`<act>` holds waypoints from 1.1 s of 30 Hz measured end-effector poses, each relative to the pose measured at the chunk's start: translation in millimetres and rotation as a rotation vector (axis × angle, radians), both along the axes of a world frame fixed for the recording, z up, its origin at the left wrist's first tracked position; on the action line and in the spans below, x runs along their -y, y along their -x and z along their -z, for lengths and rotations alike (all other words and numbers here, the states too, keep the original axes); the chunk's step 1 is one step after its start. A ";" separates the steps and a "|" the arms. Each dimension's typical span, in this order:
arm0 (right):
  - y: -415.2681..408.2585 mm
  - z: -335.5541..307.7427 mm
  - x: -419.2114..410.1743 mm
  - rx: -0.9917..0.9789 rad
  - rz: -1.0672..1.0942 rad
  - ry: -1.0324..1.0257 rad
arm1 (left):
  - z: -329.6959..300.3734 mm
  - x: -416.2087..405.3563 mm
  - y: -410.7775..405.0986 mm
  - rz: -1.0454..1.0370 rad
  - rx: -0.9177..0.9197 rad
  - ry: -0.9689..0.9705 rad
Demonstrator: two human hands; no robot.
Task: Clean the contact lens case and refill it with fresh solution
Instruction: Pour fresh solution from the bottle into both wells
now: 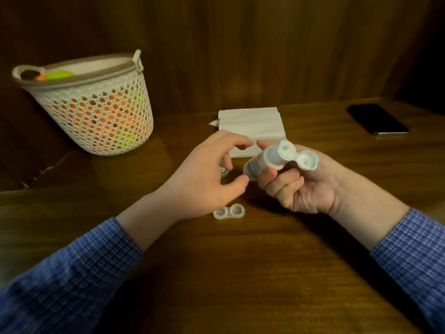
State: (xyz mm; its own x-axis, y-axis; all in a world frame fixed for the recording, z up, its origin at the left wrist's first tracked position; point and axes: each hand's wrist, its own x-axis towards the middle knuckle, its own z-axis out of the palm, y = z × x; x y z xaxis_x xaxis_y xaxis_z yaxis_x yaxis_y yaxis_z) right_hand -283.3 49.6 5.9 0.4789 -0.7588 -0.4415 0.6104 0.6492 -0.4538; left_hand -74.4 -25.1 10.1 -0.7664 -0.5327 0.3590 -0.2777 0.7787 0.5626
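My right hand (pixel 301 186) grips a small white solution bottle (pixel 267 160), tilted, with its flip cap (pixel 307 160) hinged open. Just left of the bottle hovers my left hand (pixel 204 179), fingers loosely curled and holding nothing. The clear contact lens case (pixel 229 211) lies uncapped on the wooden table (pixel 240 273), below my left hand. A small cap-like piece (pixel 224 173) shows partly behind my left fingers.
A folded white tissue (pixel 252 126) lies behind the hands. At the back left stands a white perforated basket (pixel 96 104) with orange and green contents. A black phone (pixel 376 119) lies at the far right. A wood-panelled wall rises behind.
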 end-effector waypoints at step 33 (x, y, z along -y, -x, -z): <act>6.6 -0.7 7.1 -1.151 0.943 0.817 | 14.7 11.1 78.3 -0.292 -0.117 -0.079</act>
